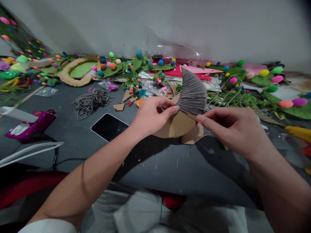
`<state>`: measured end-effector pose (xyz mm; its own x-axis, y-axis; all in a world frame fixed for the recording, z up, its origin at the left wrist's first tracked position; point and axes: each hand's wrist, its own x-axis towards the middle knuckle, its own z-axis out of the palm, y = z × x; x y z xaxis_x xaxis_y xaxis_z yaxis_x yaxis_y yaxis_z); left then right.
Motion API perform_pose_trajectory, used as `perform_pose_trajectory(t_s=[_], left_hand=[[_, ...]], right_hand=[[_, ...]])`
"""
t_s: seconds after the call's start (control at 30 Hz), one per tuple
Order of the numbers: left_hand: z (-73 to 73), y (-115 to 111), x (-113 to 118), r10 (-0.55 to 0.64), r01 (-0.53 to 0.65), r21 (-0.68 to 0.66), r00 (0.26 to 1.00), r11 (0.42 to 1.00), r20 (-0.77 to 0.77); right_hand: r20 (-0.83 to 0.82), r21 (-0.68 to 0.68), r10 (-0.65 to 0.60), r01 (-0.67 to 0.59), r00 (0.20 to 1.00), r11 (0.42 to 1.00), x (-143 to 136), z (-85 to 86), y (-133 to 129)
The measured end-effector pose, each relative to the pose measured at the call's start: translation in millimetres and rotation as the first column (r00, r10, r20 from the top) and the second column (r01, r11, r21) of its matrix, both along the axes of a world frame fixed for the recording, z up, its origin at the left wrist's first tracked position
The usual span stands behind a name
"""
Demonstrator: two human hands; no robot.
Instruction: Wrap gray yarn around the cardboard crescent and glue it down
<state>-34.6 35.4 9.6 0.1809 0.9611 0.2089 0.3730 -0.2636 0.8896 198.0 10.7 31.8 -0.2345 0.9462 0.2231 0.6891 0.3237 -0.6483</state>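
The person's left hand (156, 114) had a narrow grip, its thumb and forefinger pinching the curved cardboard piece (178, 124) right at the border where the wrapped part met the bare part. The right hand (233, 127) was pinched just as small, thumb tip against forefinger, at the lower outer corner of the gray yarn (193, 94); whether those fingertips caught the edge of the cardboard as well could not be told. The two grips stood a little apart, with the last line of yarn running between them.

The cardboard piece was held in front of the person, above the tabletop (155, 174). Close rows of yarn covered its upper arm, which rose away from the hands and curved to a tip, while the lower part showed plain brown. Beneath it, nearer the person, was a cardboard scrap (193, 135).

To the left of the left hand lay a smartphone (107, 127) with a dark screen, partly behind the forearm, and beyond it a loose tangle of gray cord (92, 102). Farther left sat a magenta tool (32, 124) of unclear kind. Along the wall behind stood a tan C-shaped form (74, 72), green leaf shapes with colored pompoms (263, 72) and a red sheet (170, 72).
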Motion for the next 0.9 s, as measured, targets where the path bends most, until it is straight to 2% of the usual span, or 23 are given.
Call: perform_pose_trajectory(t_s=[0.2,0.4,0.47,0.53,0.67,0.8,0.9], left_hand=[[0.0,1,-1,-0.006,0.005,0.029,0.999,1.0,0.041],[1.4,5,-9,-0.076,0.076,0.027,0.997,0.997,-0.013],[3.4,4,-11,-0.116,0.122,0.049,0.988,0.991,-0.102],[5.9,0,-12,-0.151,0.177,0.089,0.957,0.98,-0.248],[9.0,-11,-5,-0.153,0.264,0.137,0.831,0.955,-0.535],[6.7,-15,2,-0.072,0.227,0.174,0.78,0.958,-0.622],[5.2,-13,1,-0.035,0.209,0.209,0.783,0.955,-0.622]], right_hand=[[-0.048,-0.041,-0.04,0.038,0.998,0.998,7,-3.7,8],[-0.268,-0.197,-0.051,-0.003,0.962,0.98,9,-10.1,14],[-0.394,-0.28,-0.087,-0.029,0.915,0.96,9,-11.6,15],[-0.527,-0.361,-0.156,-0.054,0.836,0.931,8,-12.1,15],[-0.691,-0.429,-0.243,-0.115,0.681,0.896,5,-12.3,16],[-0.753,-0.391,-0.221,-0.151,0.62,0.908,2,-14.3,17],[-0.786,-0.374,-0.214,-0.171,0.58,0.912,2,-15.0,18]])
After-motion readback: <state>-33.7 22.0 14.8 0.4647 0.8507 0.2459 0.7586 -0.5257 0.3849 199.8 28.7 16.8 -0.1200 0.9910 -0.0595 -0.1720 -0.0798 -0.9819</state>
